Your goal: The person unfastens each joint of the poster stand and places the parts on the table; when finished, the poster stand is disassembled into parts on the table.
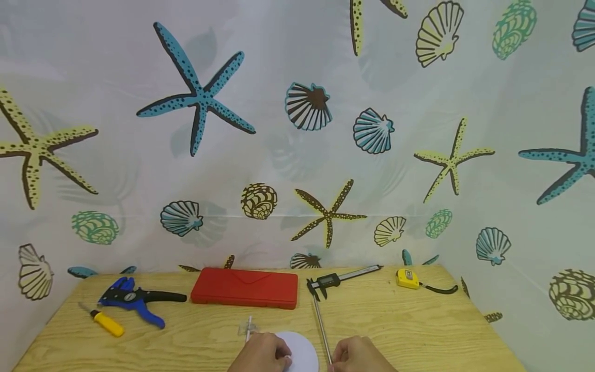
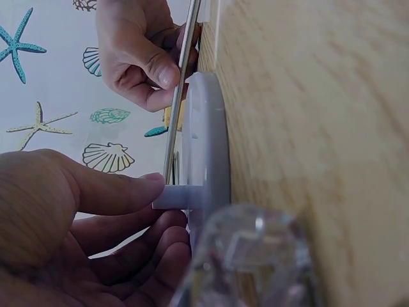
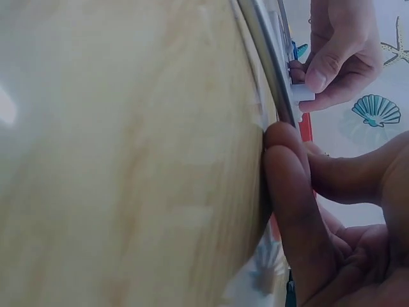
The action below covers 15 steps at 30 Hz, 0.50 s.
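At the table's front edge my left hand (image 1: 265,354) pinches a small white post (image 2: 179,197) between thumb and fingers. That post stands up from a flat white round disc (image 1: 304,351), which lies on the wood. To the right of the disc, my right hand (image 1: 360,356) pinches the near end of a thin metal rod (image 1: 322,328). The rod slants away towards the jaws of a digital caliper (image 1: 329,280). Beside my left hand lies a clear plastic piece (image 2: 255,256), with a thin white stick (image 1: 248,326) at it in the head view.
A red case (image 1: 245,288) lies at the back of the wooden table (image 1: 409,325). Blue wire strippers (image 1: 135,297) and a yellow-handled screwdriver (image 1: 108,323) are on the left. A yellow tape measure (image 1: 407,278) with a black strap sits back right. A patterned curtain (image 1: 260,155) hangs behind.
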Available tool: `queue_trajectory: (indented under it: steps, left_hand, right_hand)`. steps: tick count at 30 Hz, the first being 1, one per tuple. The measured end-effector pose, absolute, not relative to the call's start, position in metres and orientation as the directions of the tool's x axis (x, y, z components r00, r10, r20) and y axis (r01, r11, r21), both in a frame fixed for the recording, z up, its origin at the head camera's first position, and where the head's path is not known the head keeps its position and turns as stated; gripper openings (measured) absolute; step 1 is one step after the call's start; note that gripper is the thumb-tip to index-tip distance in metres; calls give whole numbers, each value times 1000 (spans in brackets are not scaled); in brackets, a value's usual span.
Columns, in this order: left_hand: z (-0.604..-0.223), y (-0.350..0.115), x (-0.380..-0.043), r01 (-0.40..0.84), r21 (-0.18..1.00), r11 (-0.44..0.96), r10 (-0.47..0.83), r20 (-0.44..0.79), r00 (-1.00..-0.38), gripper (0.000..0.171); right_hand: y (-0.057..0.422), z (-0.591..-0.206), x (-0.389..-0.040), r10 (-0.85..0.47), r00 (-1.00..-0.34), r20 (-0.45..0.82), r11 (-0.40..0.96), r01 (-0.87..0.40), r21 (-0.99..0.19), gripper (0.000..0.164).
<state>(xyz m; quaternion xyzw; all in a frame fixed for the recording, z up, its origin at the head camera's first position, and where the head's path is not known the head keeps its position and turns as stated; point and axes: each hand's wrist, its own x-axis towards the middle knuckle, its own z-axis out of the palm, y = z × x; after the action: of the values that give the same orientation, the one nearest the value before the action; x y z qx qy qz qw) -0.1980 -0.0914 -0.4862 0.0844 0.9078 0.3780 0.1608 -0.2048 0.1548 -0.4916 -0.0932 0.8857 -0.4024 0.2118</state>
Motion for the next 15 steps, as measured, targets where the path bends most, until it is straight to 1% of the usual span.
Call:
queue_trajectory:
  steps: [10, 15]
  left_hand:
    - [-486, -90, -198, 20, 712, 701, 261, -231, -937, 6]
    - [-487, -91, -198, 16, 717, 697, 258, -231, -938, 6]
  right_hand:
    - [155, -491, -207, -341, -879, -333, 683, 12, -730, 11]
    - [154, -492, -207, -326, -872, -365, 674, 57, -736, 11]
